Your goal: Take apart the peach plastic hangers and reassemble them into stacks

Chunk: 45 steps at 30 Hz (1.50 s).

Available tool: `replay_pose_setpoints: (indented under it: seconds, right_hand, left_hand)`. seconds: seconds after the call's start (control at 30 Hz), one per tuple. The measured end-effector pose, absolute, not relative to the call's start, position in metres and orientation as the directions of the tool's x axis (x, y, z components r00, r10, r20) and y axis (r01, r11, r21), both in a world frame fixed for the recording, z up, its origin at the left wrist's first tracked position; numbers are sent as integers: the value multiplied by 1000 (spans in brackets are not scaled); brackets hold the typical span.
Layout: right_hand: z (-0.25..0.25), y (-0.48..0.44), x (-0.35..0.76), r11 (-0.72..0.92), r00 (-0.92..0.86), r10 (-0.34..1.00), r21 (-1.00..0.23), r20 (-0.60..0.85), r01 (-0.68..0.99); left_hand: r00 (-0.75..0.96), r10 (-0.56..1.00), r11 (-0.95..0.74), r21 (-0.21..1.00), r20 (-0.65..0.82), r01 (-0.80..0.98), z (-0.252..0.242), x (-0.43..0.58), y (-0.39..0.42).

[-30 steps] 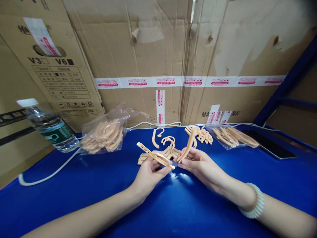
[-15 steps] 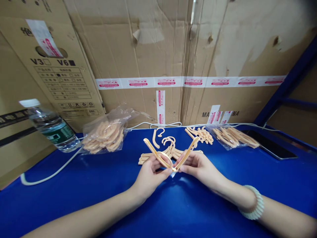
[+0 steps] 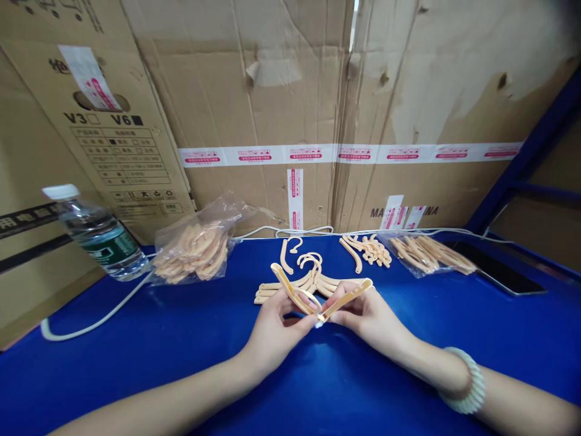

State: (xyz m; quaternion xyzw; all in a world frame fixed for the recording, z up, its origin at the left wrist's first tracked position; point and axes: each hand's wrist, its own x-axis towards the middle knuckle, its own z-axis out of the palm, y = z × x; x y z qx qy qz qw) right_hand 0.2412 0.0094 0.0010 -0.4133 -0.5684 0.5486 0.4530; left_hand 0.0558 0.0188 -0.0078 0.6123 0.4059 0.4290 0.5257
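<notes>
Between both hands is a peach plastic hanger (image 3: 347,298), its two arms spread in a V and their inner ends meeting at my fingertips. My left hand (image 3: 276,324) pinches the left arm near the joint, where a curved piece also shows. On the right arm, my right hand (image 3: 363,312) grips with thumb and fingers close to the joint. The exact fit at the joint is hidden by fingertips. Just beyond lie several hangers (image 3: 313,272) with hooks, stacked on the blue table (image 3: 336,387). A loose hanger arm (image 3: 285,257) and a hook (image 3: 296,244) rest behind them.
At the back right are a pile of hooks (image 3: 374,249), another loose arm (image 3: 351,254), a bag of arms (image 3: 431,253) and a black phone (image 3: 499,269). A filled clear bag (image 3: 195,251), a water bottle (image 3: 102,239) and a white cable (image 3: 91,330) are leftward. Cardboard (image 3: 254,109) stands behind.
The hanger's right arm has tipped lower and outward, so the V is wider. Both hands have moved slightly down, still gripping it. The view has shifted a little.
</notes>
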Motion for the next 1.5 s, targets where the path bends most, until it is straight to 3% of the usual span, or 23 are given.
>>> replay_pose_setpoints:
  seconds: [0.8,1.17,1.3,1.4,1.5]
  right_hand:
    - [-5,7,236,189,-213,963,-978,166,88]
    - [2,13,239,141,-236,964,-988,122,69]
    - [18,28,264,136,-322,940,-990,116,42]
    - [31,42,290,225,-440,889,-959,130,172]
    - [40,51,309,412,-498,845,-832,197,370]
  left_hand:
    - [253,957,-147,989,139,13,-7,55,21]
    - [263,963,-48,997,61,-53,-4,53,21]
    - [225,973,-23,995,45,-98,5,45,29]
    - [192,981,-3,989,31,-146,12,38,39]
    - [224,974,28,984,13,-177,21,28,51]
